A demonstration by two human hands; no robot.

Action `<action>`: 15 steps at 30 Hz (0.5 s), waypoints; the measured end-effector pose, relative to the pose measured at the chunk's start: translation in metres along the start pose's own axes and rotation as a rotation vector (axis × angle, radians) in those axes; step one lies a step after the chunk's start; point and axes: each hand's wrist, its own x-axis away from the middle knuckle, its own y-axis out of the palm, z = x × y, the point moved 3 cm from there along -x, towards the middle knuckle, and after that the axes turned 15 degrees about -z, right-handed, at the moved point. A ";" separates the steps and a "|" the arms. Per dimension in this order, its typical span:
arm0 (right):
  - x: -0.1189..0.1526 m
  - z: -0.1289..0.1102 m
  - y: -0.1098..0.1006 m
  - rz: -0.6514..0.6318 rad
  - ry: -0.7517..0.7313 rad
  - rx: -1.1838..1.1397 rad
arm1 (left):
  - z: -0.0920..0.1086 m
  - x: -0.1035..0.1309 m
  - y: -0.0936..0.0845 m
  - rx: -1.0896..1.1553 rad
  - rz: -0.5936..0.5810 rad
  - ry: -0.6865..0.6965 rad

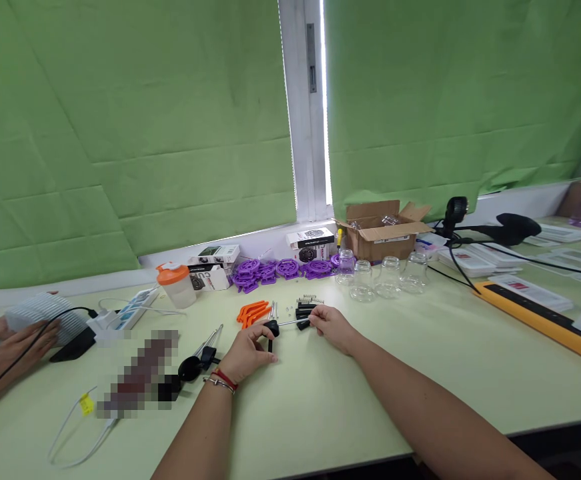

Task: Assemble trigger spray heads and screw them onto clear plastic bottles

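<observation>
My left hand [250,353], with a red band and a bracelet at the wrist, holds a black part [272,328] between thumb and fingers. From this part a thin metal rod [293,323] runs right to my right hand [327,323], whose fingertips are pinched at its far end. Black cylindrical parts [303,311] lie just behind the right fingertips, with small springs [310,299] beyond them. Orange parts [253,312] and metal rods [274,309] lie behind my left hand. More black parts with rods [209,357] rest left of it.
Purple parts [287,269], glass jars [389,280] and an open cardboard box [383,233] line the back. An orange-lidded cup [177,285] and a power strip [137,308] stand left. Another person's hands [30,343] are at far left. An orange-and-black bar [540,323] lies right.
</observation>
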 end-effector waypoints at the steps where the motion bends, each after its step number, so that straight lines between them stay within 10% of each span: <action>1: 0.000 0.000 0.000 0.001 0.007 -0.002 | 0.000 0.000 0.000 0.001 0.000 0.004; 15: 0.001 -0.012 0.003 -0.001 0.053 -0.014 | -0.006 -0.001 -0.001 0.004 0.001 0.022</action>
